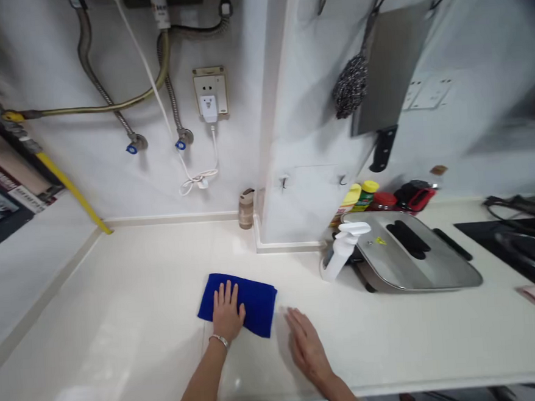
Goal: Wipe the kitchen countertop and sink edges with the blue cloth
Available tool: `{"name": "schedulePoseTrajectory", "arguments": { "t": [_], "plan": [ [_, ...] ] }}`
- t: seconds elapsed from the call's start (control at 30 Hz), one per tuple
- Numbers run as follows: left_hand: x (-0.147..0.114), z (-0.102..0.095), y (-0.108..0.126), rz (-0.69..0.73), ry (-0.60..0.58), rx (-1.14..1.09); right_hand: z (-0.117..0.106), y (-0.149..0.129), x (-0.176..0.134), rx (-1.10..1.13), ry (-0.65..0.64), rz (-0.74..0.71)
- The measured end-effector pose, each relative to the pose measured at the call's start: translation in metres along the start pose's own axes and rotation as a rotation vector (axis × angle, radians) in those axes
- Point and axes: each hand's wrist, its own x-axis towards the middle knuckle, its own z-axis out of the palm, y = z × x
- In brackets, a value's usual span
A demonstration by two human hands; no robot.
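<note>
A folded blue cloth point(259, 302) lies flat on the white countertop point(132, 307). My left hand point(228, 313) rests palm down on the cloth's left half, fingers stretched out, with a bracelet at the wrist. Just right of the cloth, my right hand point(308, 347) is held over the counter with its fingers extended and nothing in it. A small gap separates it from the cloth's right edge. Its fingertips are slightly blurred, and whether it touches the counter I cannot tell.
A white spray bottle point(340, 256) stands to the right, beside a lidded rectangular pan point(419, 269). Behind them are several condiment containers point(383, 202). A brown bottle point(247, 209) stands by the wall corner. A cleaver point(390, 63) and steel scrubber point(351, 84) hang above. The stove point(518, 244) is far right.
</note>
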Motion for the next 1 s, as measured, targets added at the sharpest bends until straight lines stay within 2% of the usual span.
{"name": "schedulePoseTrajectory", "arguments": {
  "t": [0.07,0.17,0.3,0.37,0.47,0.57,0.73,0.87,1.0],
  "plan": [
    [0.004,0.004,0.0,-0.022,0.011,-0.016,-0.015,0.021,-0.028,-0.06,0.04,0.059],
    [-0.017,0.005,0.014,-0.055,0.051,-0.015,-0.028,0.04,-0.06,-0.116,0.03,0.103],
    [-0.059,-0.002,0.035,0.006,0.054,-0.001,-0.026,0.042,-0.073,-0.142,0.015,0.121],
    [-0.068,-0.009,0.037,0.057,0.041,-0.006,-0.024,0.038,-0.072,-0.149,0.013,0.14],
    [-0.061,-0.02,0.036,0.146,0.001,-0.028,-0.024,0.033,-0.07,-0.155,-0.001,0.159],
    [-0.05,-0.022,0.046,0.198,-0.035,-0.054,-0.025,0.032,-0.069,-0.156,-0.001,0.17],
    [-0.057,-0.003,0.088,0.11,-0.03,-0.122,-0.023,0.033,-0.07,-0.146,-0.003,0.181],
    [-0.055,0.007,0.115,0.183,-0.098,-0.211,-0.021,0.035,-0.07,-0.132,-0.004,0.2],
    [-0.033,0.011,0.127,0.274,-0.206,-0.307,-0.018,0.037,-0.071,-0.128,0.004,0.201]
  ]
}}
